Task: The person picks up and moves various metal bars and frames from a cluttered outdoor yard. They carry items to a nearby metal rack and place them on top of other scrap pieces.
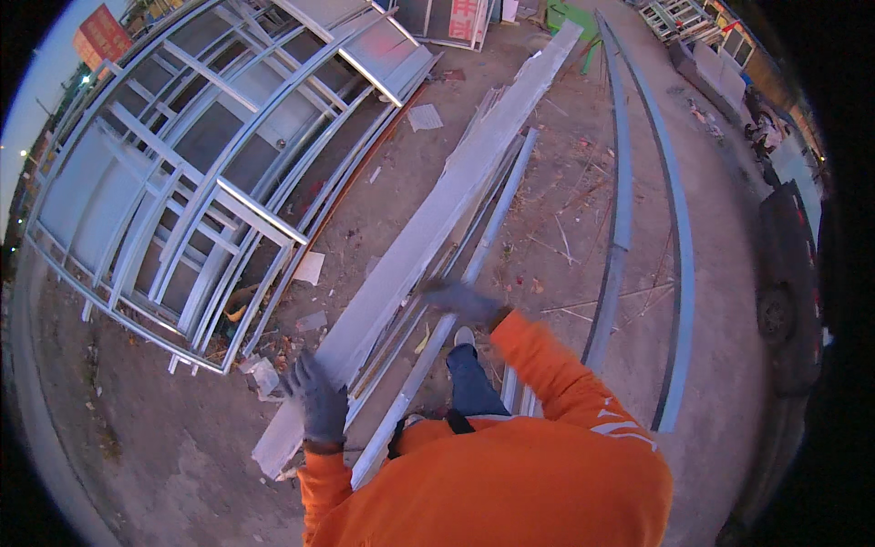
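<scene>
A long, flat whitish panel (437, 205) with ragged edges slants from the lower left up to the top right. Over its near end is my gloved left hand (318, 400), fingers spread; whether it touches the panel I cannot tell. My gloved right hand (465, 302), slightly blurred, is to the right of the panel, above narrow metal strips (403, 335) and a long metal tube (502, 198). Its fingers point left, and their hold is unclear. The strips and tube run alongside the panel's right side.
Stacked metal frames (225, 157) fill the upper left. Two long metal profiles (618, 171) (677, 239) stretch along the right side. A green metal stand (571, 17) is at the far end. A dark vehicle (786, 287) stands at the far right. Paper scraps (311, 268) and thin sticks litter the dirt ground.
</scene>
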The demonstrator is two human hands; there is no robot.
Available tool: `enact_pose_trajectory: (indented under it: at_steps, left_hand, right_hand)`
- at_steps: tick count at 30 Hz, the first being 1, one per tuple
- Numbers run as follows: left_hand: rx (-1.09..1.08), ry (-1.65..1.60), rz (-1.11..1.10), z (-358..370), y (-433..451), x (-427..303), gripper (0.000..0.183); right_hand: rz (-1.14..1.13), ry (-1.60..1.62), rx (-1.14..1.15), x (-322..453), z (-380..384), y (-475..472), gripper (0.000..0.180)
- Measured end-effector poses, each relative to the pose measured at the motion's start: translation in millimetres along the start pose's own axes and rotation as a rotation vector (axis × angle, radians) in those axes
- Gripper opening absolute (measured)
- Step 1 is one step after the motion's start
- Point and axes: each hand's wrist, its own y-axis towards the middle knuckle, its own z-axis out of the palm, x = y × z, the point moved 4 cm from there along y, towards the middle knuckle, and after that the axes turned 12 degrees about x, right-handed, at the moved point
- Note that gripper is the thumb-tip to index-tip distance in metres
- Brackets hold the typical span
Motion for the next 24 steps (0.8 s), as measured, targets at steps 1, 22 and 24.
enact_pose_trajectory:
  at_steps: [1,22,24]
  left_hand:
    - [-0.052,0.03,0.02,16,1,9,0.095]
    - [-0.17,0.155,-0.199,-140,58,4,0.084]
    - [-0.196,0.134,-0.237,-202,49,17,0.082]
  right_hand:
    - [-0.042,-0.297,-0.128,-2,-89,4,0.047]
    - [-0.435,-0.383,-0.394,246,-455,143,0.053]
    - [-0.324,-1.175,-0.449,324,-407,148,0.044]
